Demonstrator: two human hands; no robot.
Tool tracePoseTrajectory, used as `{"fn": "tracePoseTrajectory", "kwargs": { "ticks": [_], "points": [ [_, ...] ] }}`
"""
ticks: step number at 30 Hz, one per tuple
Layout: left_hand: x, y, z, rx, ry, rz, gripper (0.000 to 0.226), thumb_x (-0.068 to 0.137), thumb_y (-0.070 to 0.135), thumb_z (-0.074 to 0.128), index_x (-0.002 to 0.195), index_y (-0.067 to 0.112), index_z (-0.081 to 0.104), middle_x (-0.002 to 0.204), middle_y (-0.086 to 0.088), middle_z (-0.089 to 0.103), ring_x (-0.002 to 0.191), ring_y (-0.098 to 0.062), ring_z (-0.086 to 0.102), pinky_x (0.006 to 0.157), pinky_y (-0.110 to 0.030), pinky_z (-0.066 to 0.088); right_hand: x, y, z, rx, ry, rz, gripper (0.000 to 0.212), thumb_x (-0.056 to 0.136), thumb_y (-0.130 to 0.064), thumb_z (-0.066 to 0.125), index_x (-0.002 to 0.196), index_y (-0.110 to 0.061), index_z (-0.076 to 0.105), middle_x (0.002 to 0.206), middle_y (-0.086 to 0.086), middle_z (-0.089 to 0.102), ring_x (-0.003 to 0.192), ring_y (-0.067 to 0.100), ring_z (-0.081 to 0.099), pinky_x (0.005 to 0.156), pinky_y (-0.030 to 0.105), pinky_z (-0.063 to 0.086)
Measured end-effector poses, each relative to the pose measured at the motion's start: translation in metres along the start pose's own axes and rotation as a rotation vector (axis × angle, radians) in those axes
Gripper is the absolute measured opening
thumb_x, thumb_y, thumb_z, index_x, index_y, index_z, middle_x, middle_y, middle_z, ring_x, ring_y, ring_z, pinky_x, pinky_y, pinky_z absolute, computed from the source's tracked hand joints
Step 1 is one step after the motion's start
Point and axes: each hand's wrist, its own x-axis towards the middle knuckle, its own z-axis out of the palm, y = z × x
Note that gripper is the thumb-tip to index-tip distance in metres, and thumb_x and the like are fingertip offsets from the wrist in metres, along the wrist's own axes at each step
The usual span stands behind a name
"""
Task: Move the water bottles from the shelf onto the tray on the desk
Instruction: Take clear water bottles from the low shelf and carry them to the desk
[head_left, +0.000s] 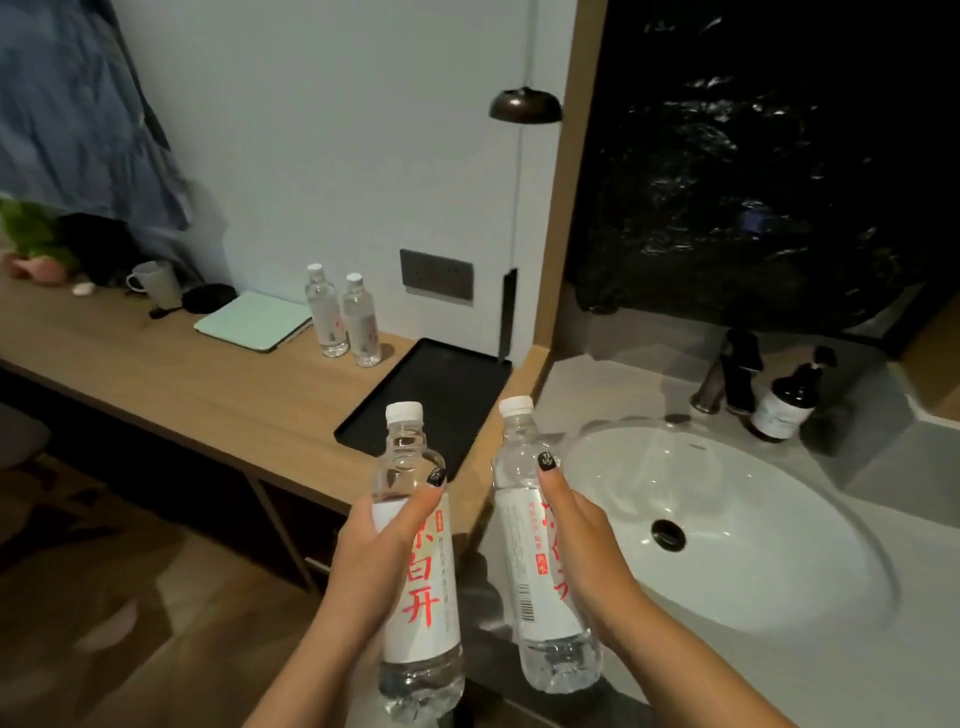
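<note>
Left hand (371, 551): fingers curled round left bottle (421, 566), thumb across its label. Right hand (579, 540): same grip on right bottle (540, 566), thumb up along its side. Both bottles upright, capped, held side by side in the air, near edge of the black tray (441, 384). Tray lies on the wooden desk (182, 384). Two more bottles (345, 317) stand on the desk just left of the tray, touching each other. White sink (727, 519) at right.

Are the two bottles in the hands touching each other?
Apart. The head view shows a clear gap between the left bottle and the right bottle, with the dark floor and desk edge visible between them along their whole length.
</note>
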Motion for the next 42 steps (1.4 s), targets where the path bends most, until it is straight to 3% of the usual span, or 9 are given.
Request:
{"fn": "tracePoseTrajectory", "kwargs": {
  "ticks": [2, 5, 9, 15, 19, 27, 31, 34, 42],
  "points": [
    [0.019, 0.009, -0.037, 0.027, 0.015, -0.002, 0.038, 0.077, 0.045, 0.067, 0.101, 0.019, 0.054, 0.089, -0.014, 0.069, 0.075, -0.030, 0.069, 0.066, -0.040, 0.055, 0.012, -0.007, 0.037, 0.046, 0.013, 0.034, 0.055, 0.090, -0.058, 0.037, 0.096, -0.009, 0.061, 0.080, 0.015, 0.067, 0.069, 0.022, 0.065, 0.062, 0.027, 0.046],
    [0.045, 0.023, -0.088, 0.073, 0.020, 0.010, 0.040, 0.076, 0.049, 0.065, 0.103, 0.021, 0.054, 0.094, -0.012, 0.068, 0.083, -0.030, 0.068, 0.073, -0.042, 0.056, 0.028, -0.018, 0.089, 0.111, 0.037, 0.050, 0.051, 0.090, -0.057, 0.037, 0.089, -0.011, 0.059, 0.071, 0.009, 0.062, 0.061, 0.018, 0.062, 0.057, 0.024, 0.044],
    [0.077, 0.039, -0.138, 0.046, 0.030, 0.009, 0.037, 0.075, 0.045, 0.069, 0.091, 0.012, 0.063, 0.080, -0.016, 0.071, 0.073, -0.032, 0.069, 0.074, -0.047, 0.056, 0.053, -0.031, 0.143, 0.184, 0.028, 0.074, 0.054, 0.086, -0.061, 0.038, 0.083, -0.011, 0.056, 0.068, 0.009, 0.057, 0.063, 0.025, 0.057, 0.062, 0.031, 0.042],
    [0.135, 0.057, -0.178, 0.060, 0.083, 0.015, 0.024, 0.075, 0.030, 0.074, 0.085, 0.010, 0.065, 0.078, -0.011, 0.072, 0.071, -0.024, 0.069, 0.058, -0.029, 0.050, 0.112, -0.045, 0.195, 0.248, 0.049, 0.086, 0.064, 0.067, -0.072, 0.044, 0.084, -0.011, 0.055, 0.073, 0.013, 0.059, 0.067, 0.029, 0.059, 0.067, 0.038, 0.046],
    [0.193, 0.070, -0.197, 0.132, 0.078, 0.026, 0.023, 0.074, 0.029, 0.077, 0.087, 0.013, 0.066, 0.077, -0.004, 0.073, 0.068, -0.014, 0.070, 0.050, -0.020, 0.047, 0.168, -0.051, 0.220, 0.281, 0.091, 0.117, 0.054, 0.086, -0.062, 0.039, 0.076, -0.012, 0.053, 0.065, 0.008, 0.057, 0.057, 0.021, 0.058, 0.057, 0.028, 0.045],
    [0.333, 0.108, -0.232, 0.314, 0.077, 0.084, 0.040, 0.061, 0.035, 0.085, 0.092, 0.025, 0.062, 0.084, 0.007, 0.071, 0.079, -0.011, 0.067, 0.063, -0.027, 0.051, 0.309, -0.083, 0.266, 0.179, 0.175, 0.088, 0.044, 0.091, -0.055, 0.037, 0.103, -0.016, 0.054, 0.092, 0.011, 0.064, 0.084, 0.024, 0.066, 0.070, 0.033, 0.050],
    [0.391, 0.112, -0.244, 0.370, 0.085, 0.100, 0.055, 0.055, 0.042, 0.085, 0.102, 0.029, 0.060, 0.092, 0.010, 0.069, 0.084, -0.011, 0.067, 0.069, -0.031, 0.055, 0.353, -0.098, 0.284, 0.069, 0.188, 0.059, 0.034, 0.089, -0.052, 0.047, 0.102, -0.021, 0.052, 0.093, 0.004, 0.067, 0.082, 0.014, 0.067, 0.063, 0.025, 0.050],
    [0.427, 0.114, -0.250, 0.392, 0.063, 0.102, 0.066, 0.046, 0.048, 0.083, 0.105, 0.028, 0.060, 0.094, 0.008, 0.070, 0.086, -0.012, 0.068, 0.076, -0.038, 0.057, 0.373, -0.105, 0.293, 0.019, 0.164, 0.068, 0.030, 0.087, -0.046, 0.055, 0.105, -0.022, 0.054, 0.096, -0.001, 0.067, 0.086, 0.012, 0.067, 0.071, 0.028, 0.053],
    [0.522, 0.107, -0.263, 0.488, -0.214, 0.183, 0.057, 0.060, 0.022, 0.086, 0.109, 0.031, 0.058, 0.102, 0.013, 0.067, 0.094, -0.008, 0.063, 0.082, -0.033, 0.052, 0.414, -0.103, 0.320, -0.105, 0.240, 0.074, 0.027, 0.079, -0.039, 0.070, 0.100, -0.027, 0.061, 0.093, -0.012, 0.069, 0.083, 0.002, 0.066, 0.063, 0.017, 0.048]
  ]
}}
